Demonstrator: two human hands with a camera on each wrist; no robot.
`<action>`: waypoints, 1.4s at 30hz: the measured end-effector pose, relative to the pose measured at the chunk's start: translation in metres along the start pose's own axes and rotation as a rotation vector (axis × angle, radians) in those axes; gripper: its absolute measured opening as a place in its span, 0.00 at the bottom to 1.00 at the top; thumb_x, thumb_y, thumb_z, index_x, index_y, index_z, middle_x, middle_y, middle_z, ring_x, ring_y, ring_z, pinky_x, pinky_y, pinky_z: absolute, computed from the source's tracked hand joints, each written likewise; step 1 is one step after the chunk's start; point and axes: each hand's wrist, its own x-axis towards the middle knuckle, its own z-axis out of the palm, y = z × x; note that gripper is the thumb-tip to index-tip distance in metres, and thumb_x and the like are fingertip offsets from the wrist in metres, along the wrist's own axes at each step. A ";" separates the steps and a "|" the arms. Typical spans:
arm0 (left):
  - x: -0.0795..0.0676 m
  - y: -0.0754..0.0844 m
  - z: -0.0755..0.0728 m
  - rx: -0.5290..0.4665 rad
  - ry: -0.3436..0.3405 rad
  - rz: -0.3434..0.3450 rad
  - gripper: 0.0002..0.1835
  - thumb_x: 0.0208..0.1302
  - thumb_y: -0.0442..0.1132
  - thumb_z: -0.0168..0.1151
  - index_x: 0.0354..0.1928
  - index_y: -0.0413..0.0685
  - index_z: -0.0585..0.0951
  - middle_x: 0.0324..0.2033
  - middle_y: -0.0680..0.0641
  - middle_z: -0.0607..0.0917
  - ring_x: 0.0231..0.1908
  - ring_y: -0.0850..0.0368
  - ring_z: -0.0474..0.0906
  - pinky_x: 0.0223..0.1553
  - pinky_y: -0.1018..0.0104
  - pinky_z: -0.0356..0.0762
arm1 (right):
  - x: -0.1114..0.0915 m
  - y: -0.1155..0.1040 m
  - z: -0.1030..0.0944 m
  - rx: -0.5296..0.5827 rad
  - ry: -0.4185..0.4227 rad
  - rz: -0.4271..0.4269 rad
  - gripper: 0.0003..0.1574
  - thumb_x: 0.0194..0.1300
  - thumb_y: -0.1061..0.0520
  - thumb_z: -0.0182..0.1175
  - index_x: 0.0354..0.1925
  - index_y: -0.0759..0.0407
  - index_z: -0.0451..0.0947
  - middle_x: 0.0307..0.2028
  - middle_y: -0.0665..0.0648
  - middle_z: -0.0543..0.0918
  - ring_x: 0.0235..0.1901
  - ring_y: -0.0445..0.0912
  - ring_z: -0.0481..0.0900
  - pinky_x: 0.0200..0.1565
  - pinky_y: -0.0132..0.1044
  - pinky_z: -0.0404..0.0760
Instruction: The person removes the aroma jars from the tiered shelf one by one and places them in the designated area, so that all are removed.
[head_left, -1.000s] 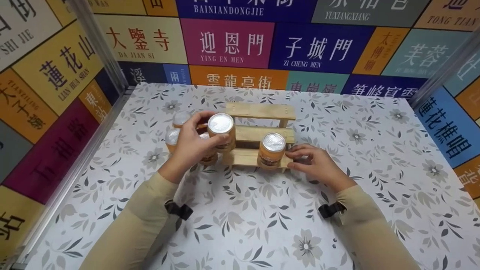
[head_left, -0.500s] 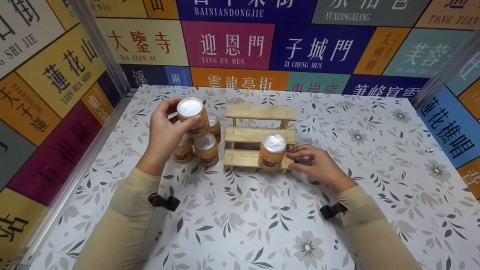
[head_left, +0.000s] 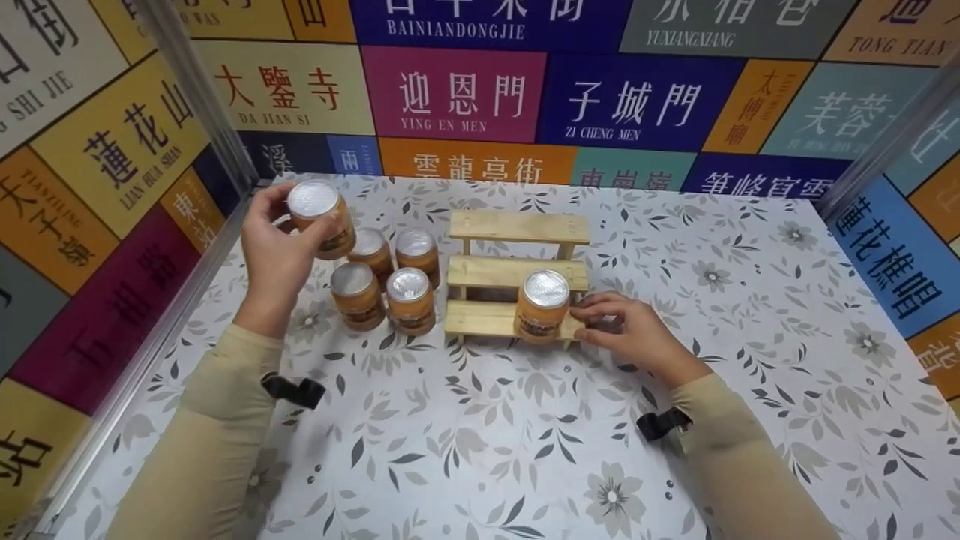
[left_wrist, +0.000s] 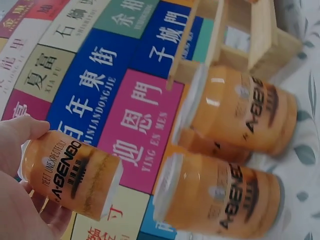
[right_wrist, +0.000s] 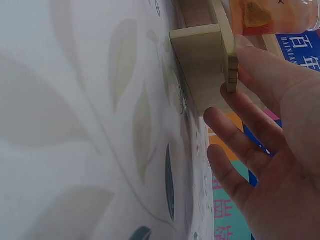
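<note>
My left hand (head_left: 279, 251) grips an orange can (head_left: 335, 238) with a silver lid, thumb on its near side, raised off the table at the far left. In the left wrist view this can (left_wrist: 70, 175) shows dark lettering. Several matching cans (head_left: 358, 307) stand upright together, just right of the left hand. Another can (head_left: 541, 315) stands on the lowest step of a small three-step wooden rack (head_left: 517, 270). At the rack's right end, my right hand (head_left: 626, 330) pinches the lowest board (right_wrist: 230, 65) between thumb and index finger, its other fingers loosely extended.
A white tablecloth (head_left: 480, 450) with grey leaves and flowers covers the table. Colourful panels (head_left: 457, 97) with printed characters wall the back and both sides. Metal posts (head_left: 217, 127) stand at the corners. The grouped cans lie between the left hand and the rack.
My left hand has carried its can leftward from in front of the rack, past the grouped cans, which now show fully. The right hand stays at the rack's end.
</note>
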 end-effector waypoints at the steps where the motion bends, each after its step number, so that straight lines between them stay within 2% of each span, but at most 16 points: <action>1: 0.002 -0.002 -0.002 0.007 0.010 -0.003 0.33 0.57 0.35 0.77 0.64 0.42 0.74 0.60 0.44 0.78 0.61 0.56 0.73 0.64 0.64 0.74 | 0.000 0.000 0.000 -0.002 0.001 -0.001 0.21 0.61 0.58 0.75 0.53 0.55 0.87 0.57 0.57 0.84 0.61 0.52 0.78 0.61 0.49 0.83; 8: 0.012 -0.023 -0.013 0.022 0.066 -0.046 0.35 0.58 0.37 0.77 0.66 0.43 0.72 0.62 0.45 0.76 0.62 0.56 0.72 0.65 0.64 0.74 | 0.000 0.000 0.000 -0.022 0.004 0.007 0.21 0.60 0.57 0.76 0.53 0.54 0.88 0.57 0.56 0.84 0.61 0.51 0.78 0.62 0.51 0.82; 15: 0.018 -0.049 -0.011 0.024 0.083 -0.074 0.35 0.59 0.36 0.75 0.67 0.42 0.72 0.62 0.44 0.76 0.62 0.56 0.71 0.65 0.64 0.74 | 0.001 -0.001 0.001 0.001 0.006 0.005 0.21 0.61 0.57 0.75 0.53 0.55 0.87 0.58 0.57 0.83 0.61 0.52 0.77 0.61 0.48 0.83; 20: 0.019 -0.068 -0.008 0.020 0.060 -0.136 0.35 0.58 0.40 0.76 0.66 0.44 0.72 0.60 0.46 0.76 0.61 0.56 0.71 0.64 0.64 0.74 | 0.001 -0.002 0.001 -0.007 0.020 -0.004 0.22 0.61 0.57 0.75 0.54 0.56 0.87 0.57 0.58 0.84 0.61 0.53 0.78 0.58 0.49 0.85; 26: 0.019 -0.089 -0.008 0.073 0.023 -0.228 0.34 0.60 0.43 0.75 0.66 0.46 0.73 0.62 0.47 0.74 0.62 0.55 0.71 0.62 0.63 0.76 | 0.000 -0.002 0.001 0.003 0.010 0.008 0.21 0.61 0.57 0.76 0.54 0.55 0.88 0.57 0.57 0.84 0.61 0.52 0.78 0.60 0.48 0.84; 35: 0.022 -0.101 -0.008 0.079 0.008 -0.280 0.36 0.58 0.42 0.76 0.67 0.44 0.72 0.64 0.44 0.75 0.63 0.53 0.72 0.63 0.63 0.76 | -0.001 -0.002 0.001 -0.019 0.011 0.007 0.22 0.60 0.57 0.76 0.53 0.53 0.88 0.57 0.56 0.84 0.61 0.52 0.78 0.60 0.50 0.83; 42: 0.022 -0.107 -0.005 0.125 -0.011 -0.306 0.35 0.59 0.42 0.76 0.66 0.45 0.71 0.65 0.43 0.74 0.64 0.52 0.72 0.65 0.62 0.75 | -0.002 -0.001 0.001 -0.001 0.014 0.005 0.21 0.59 0.57 0.76 0.53 0.53 0.88 0.57 0.55 0.84 0.60 0.50 0.78 0.58 0.51 0.84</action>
